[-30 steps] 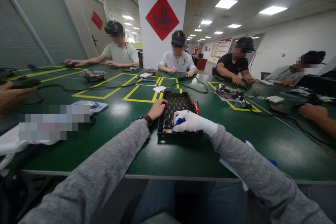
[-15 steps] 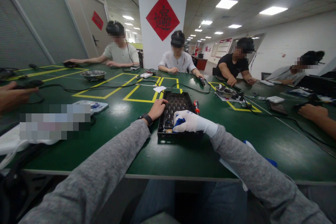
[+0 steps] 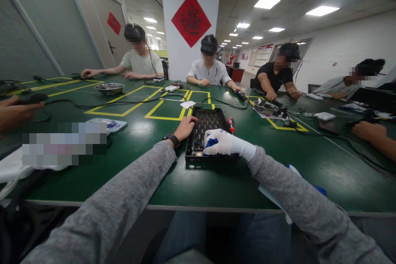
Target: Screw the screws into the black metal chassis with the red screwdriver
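Note:
A black plastic case (image 3: 188, 154) lies on the green table before me, its inside lined with a pattern of small shiny points. My left hand (image 3: 185, 128), bare and with a dark watch at the wrist, grips the case's left rim. Over the near end of the case is my right hand (image 3: 216, 142), in a white glove with blue on the fingers. Its fingers are curled closed, and what they hold is hidden. A small pale-tan piece (image 3: 199, 154) shows at the near edge, just left of the gloved fingers. Along the case's right side lies a red-and-black screwdriver (image 3: 231, 125).
A small white paper (image 3: 187, 104) lies beyond the case. Metal bowls (image 3: 109, 88) stand at far left and right, with cables crossing the table. A blue-and-white glove (image 3: 306, 179) lies near my right forearm. Several people sit around the table; a person's hand (image 3: 369, 132) is at right.
Both my hands stay nearly where they were on the case. Across the table, the co-worker at far left has shifted a hand slightly to the right.

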### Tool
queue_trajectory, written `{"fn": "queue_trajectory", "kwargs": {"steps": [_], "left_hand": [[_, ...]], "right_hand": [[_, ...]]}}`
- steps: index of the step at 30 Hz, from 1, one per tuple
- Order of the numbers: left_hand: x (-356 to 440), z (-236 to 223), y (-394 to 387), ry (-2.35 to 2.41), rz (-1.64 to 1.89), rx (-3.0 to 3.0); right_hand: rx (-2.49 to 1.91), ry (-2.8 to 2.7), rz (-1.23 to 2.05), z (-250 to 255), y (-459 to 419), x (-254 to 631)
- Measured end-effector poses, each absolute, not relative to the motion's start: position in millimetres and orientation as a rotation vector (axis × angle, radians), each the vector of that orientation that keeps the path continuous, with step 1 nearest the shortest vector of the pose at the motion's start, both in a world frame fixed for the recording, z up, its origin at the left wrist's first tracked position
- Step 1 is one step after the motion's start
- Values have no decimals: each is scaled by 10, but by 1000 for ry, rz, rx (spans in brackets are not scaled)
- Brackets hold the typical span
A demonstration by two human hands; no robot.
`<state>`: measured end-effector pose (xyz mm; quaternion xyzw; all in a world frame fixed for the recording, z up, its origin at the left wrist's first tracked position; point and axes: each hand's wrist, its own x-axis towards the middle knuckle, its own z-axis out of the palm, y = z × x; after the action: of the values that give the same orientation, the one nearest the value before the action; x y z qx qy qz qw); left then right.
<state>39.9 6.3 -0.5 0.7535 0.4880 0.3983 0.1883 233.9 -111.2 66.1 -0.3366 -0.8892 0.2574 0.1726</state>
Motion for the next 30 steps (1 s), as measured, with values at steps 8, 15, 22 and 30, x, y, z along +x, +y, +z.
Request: {"fn": "queue_trajectory", "kwargs": {"steps": [8,15,22,30], "left_hand": [[398,-1,52,1382,1119,2105],[406,1,45,1377,1130,2113],[411,19,28,1394,1119,2120],[403,-1,58,1391,1117,2112]], "right_hand": [[-929,-2519,745,651,-1100,2330],[-933,-2527,759,649,-1102,2340],[-952,-2546,709,662,-1113,2328],[-890,-2581,615,658,-1099,2319]]}}
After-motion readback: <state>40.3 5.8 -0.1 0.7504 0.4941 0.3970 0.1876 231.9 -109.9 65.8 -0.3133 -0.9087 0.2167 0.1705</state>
